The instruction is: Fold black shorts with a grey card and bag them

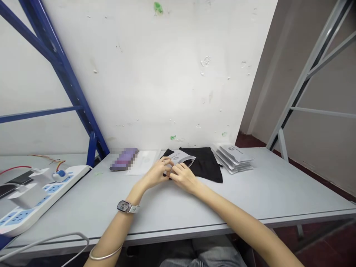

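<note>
My left hand (158, 172) and my right hand (184, 178) meet over the table, fingers bent and fingertips close together. Between them is a white printed paper packet (180, 157), held by its near edge; its lower left part is hidden behind my fingers. Beneath and behind the packet lies black cloth (168, 152). A black drawstring pouch (205, 163) lies flat just right of the packet. Farther right is a stack of similar white printed packets (235, 157), some in clear sleeves.
A white sheet or clear bag (144, 163) and a purple, blurred object (125, 158) lie at the back left. A power strip (41, 204) with plugged-in chargers and a loose white cable (63, 235) occupy the left side. A white wall (167, 74) stands behind the table (250, 200), with a blue frame (69, 81) at left.
</note>
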`<act>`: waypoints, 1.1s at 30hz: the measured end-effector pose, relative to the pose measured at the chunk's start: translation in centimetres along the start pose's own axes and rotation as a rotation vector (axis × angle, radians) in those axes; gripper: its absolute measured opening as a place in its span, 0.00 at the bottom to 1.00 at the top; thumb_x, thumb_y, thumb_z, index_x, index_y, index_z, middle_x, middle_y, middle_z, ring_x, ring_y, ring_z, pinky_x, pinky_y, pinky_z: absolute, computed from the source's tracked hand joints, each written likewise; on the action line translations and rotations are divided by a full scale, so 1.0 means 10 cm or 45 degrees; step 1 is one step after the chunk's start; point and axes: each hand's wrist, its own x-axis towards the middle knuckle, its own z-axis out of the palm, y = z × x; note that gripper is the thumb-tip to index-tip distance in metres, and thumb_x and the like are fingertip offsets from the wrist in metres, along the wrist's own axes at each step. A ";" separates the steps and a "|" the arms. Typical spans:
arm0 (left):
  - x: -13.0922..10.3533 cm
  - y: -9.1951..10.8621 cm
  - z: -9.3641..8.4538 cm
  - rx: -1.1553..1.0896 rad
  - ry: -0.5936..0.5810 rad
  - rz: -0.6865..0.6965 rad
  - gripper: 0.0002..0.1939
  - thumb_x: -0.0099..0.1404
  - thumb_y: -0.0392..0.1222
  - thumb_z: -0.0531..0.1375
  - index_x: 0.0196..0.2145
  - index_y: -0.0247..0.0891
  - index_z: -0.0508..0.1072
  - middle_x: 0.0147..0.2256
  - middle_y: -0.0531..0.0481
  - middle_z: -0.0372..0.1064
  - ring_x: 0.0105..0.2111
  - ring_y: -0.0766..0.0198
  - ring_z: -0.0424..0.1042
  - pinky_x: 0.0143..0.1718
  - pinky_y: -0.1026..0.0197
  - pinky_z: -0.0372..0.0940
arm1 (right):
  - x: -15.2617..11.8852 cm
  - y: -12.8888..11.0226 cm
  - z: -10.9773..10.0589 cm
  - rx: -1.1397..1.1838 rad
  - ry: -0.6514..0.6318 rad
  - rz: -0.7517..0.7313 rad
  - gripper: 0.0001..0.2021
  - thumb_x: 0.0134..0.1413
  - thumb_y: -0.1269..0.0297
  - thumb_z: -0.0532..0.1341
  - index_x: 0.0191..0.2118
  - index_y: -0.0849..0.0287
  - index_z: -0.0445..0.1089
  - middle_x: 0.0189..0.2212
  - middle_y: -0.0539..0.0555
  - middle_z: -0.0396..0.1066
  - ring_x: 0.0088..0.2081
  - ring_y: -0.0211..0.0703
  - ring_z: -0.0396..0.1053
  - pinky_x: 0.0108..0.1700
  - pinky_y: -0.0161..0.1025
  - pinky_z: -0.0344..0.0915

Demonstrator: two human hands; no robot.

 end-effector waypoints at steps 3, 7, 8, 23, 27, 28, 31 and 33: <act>0.00 0.05 -0.05 -0.051 -0.031 -0.013 0.10 0.55 0.27 0.59 0.21 0.38 0.67 0.45 0.50 0.70 0.57 0.52 0.58 0.55 0.50 0.59 | -0.07 0.13 -0.04 -0.074 -0.072 0.023 0.10 0.63 0.72 0.55 0.32 0.57 0.71 0.32 0.54 0.68 0.37 0.43 0.62 0.41 0.40 0.55; 0.00 0.11 -0.19 -0.117 -0.061 -0.018 0.10 0.55 0.28 0.58 0.21 0.39 0.66 0.44 0.51 0.70 0.56 0.54 0.58 0.55 0.51 0.59 | -0.23 0.43 -0.16 -0.198 -0.225 0.189 0.09 0.59 0.74 0.56 0.31 0.57 0.71 0.33 0.55 0.67 0.37 0.45 0.60 0.42 0.42 0.54; -0.01 0.11 -0.23 -0.130 -0.064 -0.028 0.10 0.55 0.28 0.58 0.21 0.39 0.66 0.44 0.51 0.70 0.56 0.54 0.57 0.55 0.52 0.59 | -0.27 0.51 -0.20 -0.227 -0.254 0.233 0.09 0.58 0.75 0.56 0.31 0.57 0.71 0.33 0.55 0.67 0.37 0.45 0.60 0.42 0.42 0.53; -0.20 -0.02 -0.51 -0.093 -0.187 -0.316 0.08 0.63 0.44 0.58 0.35 0.42 0.75 0.43 0.47 0.72 0.48 0.54 0.67 0.49 0.53 0.64 | -0.59 0.59 -0.96 0.352 -0.516 0.504 0.16 0.58 0.51 0.62 0.47 0.53 0.72 0.47 0.57 0.69 0.48 0.48 0.66 0.49 0.45 0.61; 0.10 0.18 -0.19 -0.023 -0.033 -0.388 0.21 0.71 0.51 0.49 0.54 0.39 0.70 0.58 0.43 0.65 0.60 0.53 0.62 0.60 0.50 0.57 | -0.34 0.51 -0.61 0.458 -0.524 0.674 0.25 0.68 0.52 0.48 0.63 0.57 0.60 0.64 0.60 0.59 0.64 0.50 0.55 0.62 0.50 0.54; 0.18 0.23 -0.06 0.029 -0.051 -0.408 0.24 0.71 0.51 0.48 0.57 0.37 0.67 0.62 0.41 0.60 0.64 0.51 0.56 0.63 0.47 0.54 | -0.28 0.48 -0.48 0.453 -0.554 0.697 0.26 0.69 0.53 0.46 0.65 0.59 0.58 0.66 0.60 0.56 0.67 0.51 0.51 0.64 0.50 0.52; 0.36 0.32 0.29 0.194 -0.187 -0.484 0.25 0.73 0.46 0.43 0.62 0.35 0.63 0.66 0.38 0.53 0.67 0.49 0.49 0.64 0.39 0.49 | -0.19 0.39 -0.13 0.444 -0.693 0.708 0.27 0.69 0.57 0.43 0.68 0.63 0.53 0.68 0.61 0.51 0.69 0.51 0.46 0.66 0.51 0.49; 0.38 0.32 0.45 0.296 -0.236 -0.483 0.25 0.73 0.42 0.42 0.63 0.34 0.62 0.66 0.36 0.51 0.67 0.48 0.48 0.64 0.37 0.46 | -0.20 0.34 -0.01 0.444 -0.761 0.711 0.27 0.69 0.58 0.43 0.68 0.66 0.52 0.68 0.61 0.49 0.69 0.50 0.45 0.67 0.50 0.47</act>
